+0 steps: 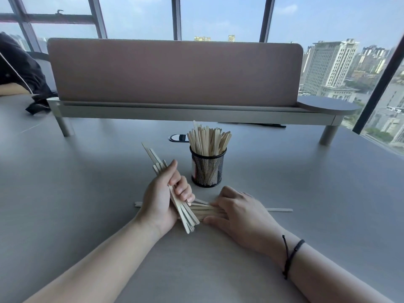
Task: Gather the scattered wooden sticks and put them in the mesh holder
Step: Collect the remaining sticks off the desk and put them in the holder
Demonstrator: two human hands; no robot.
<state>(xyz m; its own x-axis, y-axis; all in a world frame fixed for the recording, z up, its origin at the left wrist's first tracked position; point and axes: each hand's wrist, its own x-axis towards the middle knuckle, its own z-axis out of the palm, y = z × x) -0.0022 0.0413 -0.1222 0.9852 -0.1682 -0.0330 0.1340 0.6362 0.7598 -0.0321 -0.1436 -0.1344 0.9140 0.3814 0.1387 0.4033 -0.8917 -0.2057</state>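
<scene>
A black mesh holder [207, 169] stands on the grey table, filled with several upright wooden sticks [208, 137]. My left hand [162, 199] grips a bundle of wooden sticks [156, 159] that slants from upper left to lower right, just left of the holder. My right hand [238, 209] lies palm down over a small pile of loose sticks [202, 209] on the table in front of the holder, thumb and fingers curled round them. One stick [279, 209] pokes out to the right of that hand, and a stick end [138, 204] shows left of my left wrist.
A brown desk divider [175, 71] on a metal frame with legs crosses the table behind the holder. A small oval cable port [178, 138] sits in the table left of the holder. Dark clothing [19, 68] lies at far left. Windows stand beyond.
</scene>
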